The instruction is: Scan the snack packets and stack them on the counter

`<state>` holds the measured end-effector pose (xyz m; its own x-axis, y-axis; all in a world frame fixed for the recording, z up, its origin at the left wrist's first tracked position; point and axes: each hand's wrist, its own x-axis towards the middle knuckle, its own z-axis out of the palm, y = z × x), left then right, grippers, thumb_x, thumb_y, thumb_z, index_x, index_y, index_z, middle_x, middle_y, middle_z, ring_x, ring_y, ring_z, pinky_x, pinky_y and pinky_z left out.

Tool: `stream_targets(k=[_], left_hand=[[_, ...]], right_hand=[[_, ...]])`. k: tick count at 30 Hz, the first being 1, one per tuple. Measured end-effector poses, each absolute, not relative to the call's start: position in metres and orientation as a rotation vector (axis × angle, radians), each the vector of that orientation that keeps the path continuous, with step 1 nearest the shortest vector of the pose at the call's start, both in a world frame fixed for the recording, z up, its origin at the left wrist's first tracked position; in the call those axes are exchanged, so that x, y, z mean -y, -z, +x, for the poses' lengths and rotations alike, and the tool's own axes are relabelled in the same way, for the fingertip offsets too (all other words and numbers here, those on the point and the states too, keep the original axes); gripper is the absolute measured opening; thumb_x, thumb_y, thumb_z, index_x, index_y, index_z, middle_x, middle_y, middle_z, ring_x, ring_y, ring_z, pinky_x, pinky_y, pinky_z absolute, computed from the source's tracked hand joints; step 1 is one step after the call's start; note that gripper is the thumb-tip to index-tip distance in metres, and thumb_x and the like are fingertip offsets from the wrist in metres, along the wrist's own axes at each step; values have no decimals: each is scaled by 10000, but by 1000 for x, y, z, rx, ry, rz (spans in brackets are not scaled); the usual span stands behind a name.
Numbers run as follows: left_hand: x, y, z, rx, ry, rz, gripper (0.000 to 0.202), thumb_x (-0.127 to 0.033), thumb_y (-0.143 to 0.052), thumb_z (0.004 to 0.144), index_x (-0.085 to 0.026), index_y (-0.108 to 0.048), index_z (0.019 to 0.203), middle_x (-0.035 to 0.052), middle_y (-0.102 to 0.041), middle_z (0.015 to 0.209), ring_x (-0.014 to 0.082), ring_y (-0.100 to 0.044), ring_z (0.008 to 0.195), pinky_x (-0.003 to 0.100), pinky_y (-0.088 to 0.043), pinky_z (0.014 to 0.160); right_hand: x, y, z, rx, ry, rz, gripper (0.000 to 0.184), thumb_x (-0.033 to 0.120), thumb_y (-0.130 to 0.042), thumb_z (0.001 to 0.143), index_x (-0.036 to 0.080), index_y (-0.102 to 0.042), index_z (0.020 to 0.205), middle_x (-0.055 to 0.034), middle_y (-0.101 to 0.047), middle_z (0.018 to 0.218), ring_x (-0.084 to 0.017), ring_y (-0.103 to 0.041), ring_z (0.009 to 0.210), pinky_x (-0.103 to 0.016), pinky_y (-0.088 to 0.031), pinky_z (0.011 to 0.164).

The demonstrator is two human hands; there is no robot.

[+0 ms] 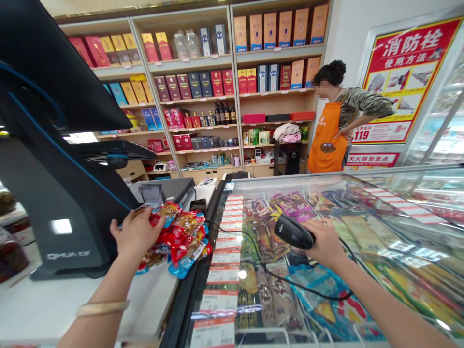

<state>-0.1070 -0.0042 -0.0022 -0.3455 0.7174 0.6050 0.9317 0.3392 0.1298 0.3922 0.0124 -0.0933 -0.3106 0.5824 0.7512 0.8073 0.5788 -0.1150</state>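
Observation:
My left hand (pixel 136 234), with a gold-coloured bangle on the wrist, is on the near left side of a pile of small snack packets (pixel 186 229). Its fingers curl over some of them, and the fingertips are partly hidden. The packets are shiny red and blue with brown contents, heaped at the counter's right edge. In my right hand (pixel 328 244) is a black handheld barcode scanner (pixel 293 232), held by its handle above the glass top of a freezer. The scanner's head points left, towards the packets. Its black cable (pixel 275 274) loops across the glass.
A checkout terminal (pixel 68 212) stands left on the white counter (pixel 145 302). Wrapped ice creams (pixel 268 237) lie under the freezer glass, beside a column of price labels (pixel 226 270). Beyond, a person in an orange apron (pixel 326 137) stands near shelves of boxed bottles (pixel 188 84).

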Motion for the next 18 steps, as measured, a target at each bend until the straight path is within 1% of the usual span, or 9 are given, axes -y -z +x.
stream_targets(k=[3,6,8,10,11,13,15,16,18], left_hand=[[5,0,-102,2182,589,-1462,389,-463,-583,875,-187,-714,1115,203,-730,1204,429,-548,1290,728,-224,1130],[7,-4,-94,2153,575,-1486,370,-397,-621,870,-165,-718,1141,223,-713,1219,424,-563,1266,691,-242,1145],[8,-6,-90,2127,637,-1505,369,-357,-651,849,-160,-721,1153,218,-703,1208,422,-588,1219,654,-316,1120],[11,-8,-85,2108,794,-1543,337,-297,-657,830,-166,-734,1131,202,-685,1200,396,-616,1162,581,-417,1067],[12,-9,-82,2096,910,-1562,311,-265,-652,823,-170,-744,1105,190,-676,1197,376,-625,1143,540,-452,1044],[15,-13,-71,2071,1226,-1550,249,-224,-659,807,-186,-760,1032,156,-664,1192,339,-621,1147,477,-472,1051],[16,-19,-55,2077,1721,-1447,202,-189,-716,769,-208,-762,964,108,-672,1173,308,-598,1196,429,-464,1092],[16,-22,-44,2078,1970,-1376,197,-168,-736,756,-211,-756,947,88,-684,1148,288,-601,1202,404,-480,1087],[14,-26,-17,2091,2481,-1214,184,-114,-710,786,-192,-737,950,67,-710,1066,225,-652,1125,322,-557,991]], right_hand=[[-12,93,392,2017,358,-1102,163,309,-607,793,229,-692,908,-35,-755,819,-214,-667,773,-373,-308,812],[-12,92,391,2021,357,-1083,165,304,-593,805,225,-694,909,-31,-748,810,-210,-664,763,-370,-304,812],[-12,91,390,2016,355,-1079,165,298,-578,813,226,-695,906,-34,-745,806,-211,-661,767,-370,-305,819],[-11,90,390,2006,352,-1079,161,286,-571,810,227,-694,895,-36,-742,799,-214,-659,775,-370,-306,825],[-11,90,390,2002,350,-1077,161,280,-574,802,226,-695,895,-37,-741,798,-215,-659,779,-369,-306,826],[-11,88,390,2000,343,-1066,165,278,-589,786,220,-694,899,-38,-742,802,-215,-659,781,-366,-305,820],[-10,86,389,1997,334,-1055,164,297,-603,789,213,-691,898,-39,-741,803,-211,-654,773,-361,-305,811],[-10,85,389,1988,334,-1051,160,313,-605,798,212,-688,890,-40,-738,797,-208,-647,764,-360,-306,806],[-10,82,390,1953,347,-1043,171,352,-602,819,213,-682,880,-43,-729,783,-205,-630,752,-361,-309,806]])
